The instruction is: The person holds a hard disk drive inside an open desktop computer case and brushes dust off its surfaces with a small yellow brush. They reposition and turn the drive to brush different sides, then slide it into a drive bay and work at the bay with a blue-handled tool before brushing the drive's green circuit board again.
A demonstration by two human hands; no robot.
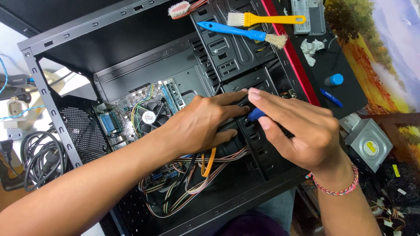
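**Open computer case, two hands at the drive bays**

- Computer case (144,35): black, lying on its side with the panel off, red trim along the far edge.
- Left hand (199,124): laid flat on the metal drive cage (245,83) inside the case, fingers stretched out and apart, clamped on nothing I can see.
- Right hand (302,131): grip closed on a blue screwdriver handle (256,114), pinched between thumb and fingers just beside the left fingertips; the shaft is hidden. A beaded bracelet (339,189) sits on the wrist.
- Circuit board (135,113): at the back of the case, with a round cooling fan (149,117) on it.
- Loose wires (188,183): striped and orange, bunched below the left hand.
- Yellow brush (262,19) and blue brush (245,32): resting on the cage top, side by side.
- Blue cap (334,80), blue pen (331,97) and crumpled tissue (311,49): on the dark desk beyond the red edge.
- Grey disc drive (369,144): beside the right wrist, outside the case.
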